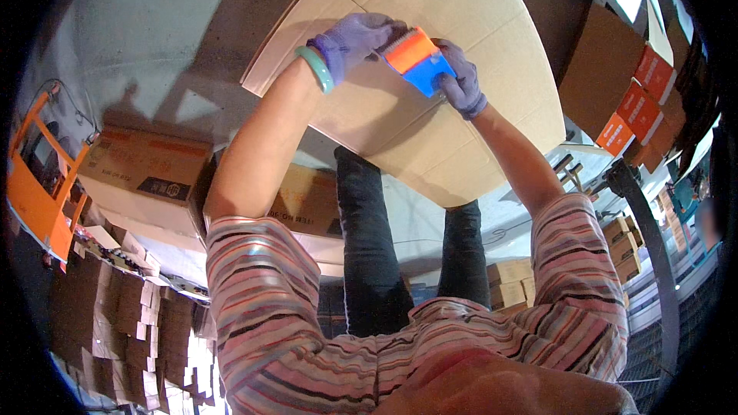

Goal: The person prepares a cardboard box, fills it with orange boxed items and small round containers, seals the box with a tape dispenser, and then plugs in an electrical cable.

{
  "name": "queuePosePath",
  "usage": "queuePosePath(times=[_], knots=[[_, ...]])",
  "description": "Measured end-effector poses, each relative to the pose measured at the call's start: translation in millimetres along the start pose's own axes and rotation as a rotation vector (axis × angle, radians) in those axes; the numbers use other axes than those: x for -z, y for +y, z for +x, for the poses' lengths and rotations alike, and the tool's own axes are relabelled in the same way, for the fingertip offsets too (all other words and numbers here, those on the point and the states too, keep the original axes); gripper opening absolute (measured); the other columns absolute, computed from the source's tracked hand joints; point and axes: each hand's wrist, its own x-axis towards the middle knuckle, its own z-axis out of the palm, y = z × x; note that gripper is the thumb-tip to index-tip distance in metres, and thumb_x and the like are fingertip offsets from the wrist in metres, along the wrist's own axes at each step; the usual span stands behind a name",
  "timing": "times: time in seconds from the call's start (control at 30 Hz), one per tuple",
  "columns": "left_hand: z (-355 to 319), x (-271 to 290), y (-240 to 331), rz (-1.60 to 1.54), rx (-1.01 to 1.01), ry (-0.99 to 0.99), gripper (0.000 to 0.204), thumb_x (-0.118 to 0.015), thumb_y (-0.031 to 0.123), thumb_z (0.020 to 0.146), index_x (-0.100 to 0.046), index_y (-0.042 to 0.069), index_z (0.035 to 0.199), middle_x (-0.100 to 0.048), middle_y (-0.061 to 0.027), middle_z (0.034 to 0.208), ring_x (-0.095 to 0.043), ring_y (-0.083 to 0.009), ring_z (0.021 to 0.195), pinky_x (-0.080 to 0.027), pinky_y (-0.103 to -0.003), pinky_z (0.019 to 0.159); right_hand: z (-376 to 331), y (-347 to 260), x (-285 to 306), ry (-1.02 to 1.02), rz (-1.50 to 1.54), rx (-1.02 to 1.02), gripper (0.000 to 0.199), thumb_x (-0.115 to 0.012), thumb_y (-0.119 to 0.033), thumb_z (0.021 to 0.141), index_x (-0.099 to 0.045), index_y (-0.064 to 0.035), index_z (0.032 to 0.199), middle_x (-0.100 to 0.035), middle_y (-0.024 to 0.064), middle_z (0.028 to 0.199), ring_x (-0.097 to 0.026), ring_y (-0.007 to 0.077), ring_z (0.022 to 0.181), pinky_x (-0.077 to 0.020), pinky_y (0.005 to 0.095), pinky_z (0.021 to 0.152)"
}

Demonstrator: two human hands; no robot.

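Note:
A small orange and blue plastic tool (421,61) with a row of dark teeth or bristles along one edge is held above a large flat sheet of brown cardboard (484,115). My right hand (461,84), in a purple-grey glove, is closed round its blue part. The fingers of my left hand (355,38), gloved alike, are bent against the toothed edge beside the orange part; their tips are partly hidden. A pale green bangle (315,69) circles my left wrist. The cardboard lies in front of my legs, with creases running across it.
Brown cartons (146,169) stand left of my legs, near an orange metal trolley (50,177). Stacked flattened cardboard (115,330) fills the lower left. Cartons with orange-red panels (638,111) sit at the far right, above a dark curved post (653,253).

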Motion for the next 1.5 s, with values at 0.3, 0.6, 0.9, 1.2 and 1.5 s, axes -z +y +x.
queuePosePath(times=[0.3, 0.6, 0.9, 1.2, 1.5], knots=[[16, 115, 19, 0.568, -0.230, 0.678, 0.033, -0.058, 0.036, 0.084, -0.068, 0.008, 0.098, -0.068, -0.0114, 0.089, -0.064, -0.0256, 0.083, -0.048, -0.037, 0.077, 38, -38, -12, -0.050, 0.016, -0.441, 0.029, -0.067, -0.028, 0.080, -0.067, 0.0001, 0.085, -0.062, 0.0074, 0.072, -0.058, 0.0150, 0.068, -0.0461, 0.0295, 0.062], [89, 221, 0, 1.019, -0.123, 0.672, 0.040, -0.054, 0.036, 0.086, -0.062, 0.007, 0.113, -0.062, -0.0134, 0.113, -0.058, -0.0260, 0.106, -0.041, -0.036, 0.094, 71, -47, -27, -0.025, -0.020, -0.749, 0.052, -0.060, -0.055, 0.077, -0.068, -0.0042, 0.079, -0.060, 0.0077, 0.061, -0.058, 0.0164, 0.058, -0.0456, 0.0300, 0.055], [68, 130, 18, 1.784, 0.333, 0.941, 0.055, -0.045, 0.029, 0.091, -0.033, 0.004, 0.138, -0.050, -0.0160, 0.130, -0.045, -0.0281, 0.122, -0.029, -0.042, 0.105, 78, -56, -26, -0.028, 0.010, -0.770, 0.056, -0.058, -0.060, 0.075, -0.069, -0.0061, 0.081, -0.062, 0.0094, 0.062, -0.061, 0.0196, 0.057, -0.0478, 0.0322, 0.057], [72, 79, 14, 0.926, 0.015, 0.602, 0.084, -0.042, 0.067, 0.080, -0.046, -0.002, 0.127, -0.051, -0.0216, 0.126, -0.045, -0.0352, 0.121, -0.034, -0.041, 0.100, 91, -67, -23, -0.083, -0.046, -0.814, 0.056, -0.062, -0.056, 0.075, -0.068, -0.0029, 0.091, -0.066, 0.0112, 0.075, -0.063, 0.0192, 0.072, -0.0489, 0.0322, 0.068], [67, 92, 6, 1.282, -0.090, 0.892, 0.076, -0.043, 0.065, 0.081, -0.046, 0.006, 0.129, -0.047, -0.0177, 0.131, -0.042, -0.0343, 0.124, -0.029, -0.048, 0.102, -123, -73, 61, -0.153, -0.129, -0.702, 0.056, -0.057, -0.062, 0.073, -0.066, -0.0072, 0.081, -0.059, 0.0154, 0.071, -0.058, 0.0315, 0.072, -0.0463, 0.0400, 0.070]])
